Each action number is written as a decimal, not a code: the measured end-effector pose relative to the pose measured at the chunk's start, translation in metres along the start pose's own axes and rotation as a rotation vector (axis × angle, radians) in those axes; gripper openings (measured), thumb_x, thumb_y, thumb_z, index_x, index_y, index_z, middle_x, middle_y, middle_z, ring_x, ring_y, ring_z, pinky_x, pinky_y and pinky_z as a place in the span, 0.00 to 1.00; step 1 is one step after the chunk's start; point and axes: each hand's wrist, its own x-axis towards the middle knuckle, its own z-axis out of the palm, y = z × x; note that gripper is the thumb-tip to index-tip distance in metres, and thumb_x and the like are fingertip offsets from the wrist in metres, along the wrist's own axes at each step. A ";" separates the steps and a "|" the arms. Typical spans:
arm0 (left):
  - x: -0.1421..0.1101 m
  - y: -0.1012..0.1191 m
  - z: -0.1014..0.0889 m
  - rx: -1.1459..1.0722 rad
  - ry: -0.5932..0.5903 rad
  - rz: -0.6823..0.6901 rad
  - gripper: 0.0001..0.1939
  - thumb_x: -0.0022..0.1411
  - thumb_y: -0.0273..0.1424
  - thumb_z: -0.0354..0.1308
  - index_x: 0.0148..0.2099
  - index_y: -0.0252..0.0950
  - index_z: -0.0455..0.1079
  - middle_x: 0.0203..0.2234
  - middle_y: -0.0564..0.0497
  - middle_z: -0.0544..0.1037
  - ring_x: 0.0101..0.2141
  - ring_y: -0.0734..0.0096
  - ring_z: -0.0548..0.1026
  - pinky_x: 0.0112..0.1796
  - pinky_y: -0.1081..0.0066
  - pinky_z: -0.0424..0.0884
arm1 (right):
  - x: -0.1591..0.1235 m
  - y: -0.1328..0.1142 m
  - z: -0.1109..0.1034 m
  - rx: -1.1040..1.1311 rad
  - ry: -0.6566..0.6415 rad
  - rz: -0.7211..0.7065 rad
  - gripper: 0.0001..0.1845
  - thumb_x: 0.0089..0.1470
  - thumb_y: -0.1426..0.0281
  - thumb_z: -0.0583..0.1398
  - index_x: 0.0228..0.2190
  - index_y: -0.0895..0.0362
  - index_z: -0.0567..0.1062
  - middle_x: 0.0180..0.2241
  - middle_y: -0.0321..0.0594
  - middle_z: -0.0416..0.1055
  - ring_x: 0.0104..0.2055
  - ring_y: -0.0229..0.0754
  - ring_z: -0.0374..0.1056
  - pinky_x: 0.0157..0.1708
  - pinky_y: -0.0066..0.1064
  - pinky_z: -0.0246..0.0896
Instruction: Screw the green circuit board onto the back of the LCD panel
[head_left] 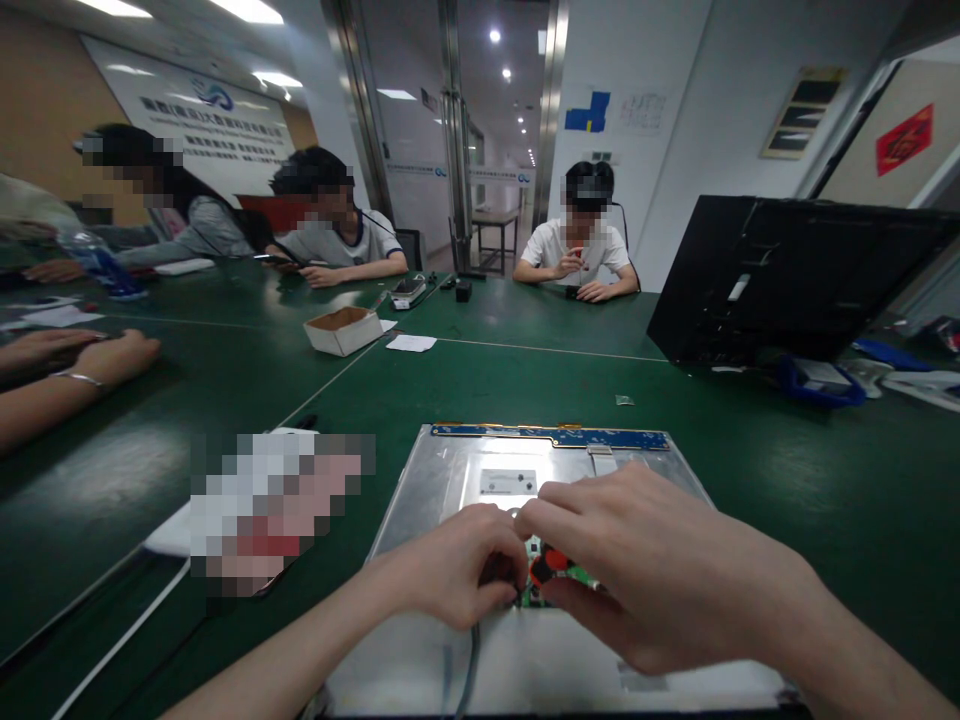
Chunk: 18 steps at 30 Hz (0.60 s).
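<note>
A flat metal-backed display panel point(420, 500) lies on the green table in front of me, with a blue circuit strip point(611, 438) along its far edge. My left hand point(469, 565) is curled closed over the near middle of the panel, its grip largely hidden. A grey cable point(471, 672) runs from beneath it toward me. My right hand point(637, 570) is closed around a red-and-black tool handle point(553, 560), whose tip is hidden. Between and under my fingers shows a small green circuit board point(533, 596).
To the left lie a blurred-out phone-like item point(277, 510) and a white cable point(124, 635). A white open box point(343, 332) stands farther back. At right stand a large black panel point(795, 280) and a blue tray point(817, 385). Several people sit around the table point(540, 390).
</note>
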 end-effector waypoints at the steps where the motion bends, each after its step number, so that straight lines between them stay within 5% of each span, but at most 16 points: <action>1: 0.000 0.000 0.000 0.007 0.003 0.007 0.04 0.53 0.23 0.59 0.34 0.34 0.71 0.27 0.51 0.75 0.28 0.68 0.71 0.32 0.71 0.68 | 0.000 0.000 0.000 -0.003 0.002 -0.007 0.07 0.52 0.71 0.58 0.35 0.54 0.65 0.32 0.33 0.70 0.26 0.36 0.59 0.22 0.28 0.42; 18: 0.001 0.000 -0.001 0.002 0.017 0.029 0.06 0.52 0.23 0.58 0.35 0.34 0.72 0.28 0.51 0.76 0.28 0.68 0.71 0.31 0.72 0.67 | 0.001 0.002 0.002 -0.027 0.015 -0.019 0.04 0.55 0.71 0.57 0.34 0.53 0.64 0.30 0.32 0.69 0.26 0.36 0.59 0.21 0.29 0.42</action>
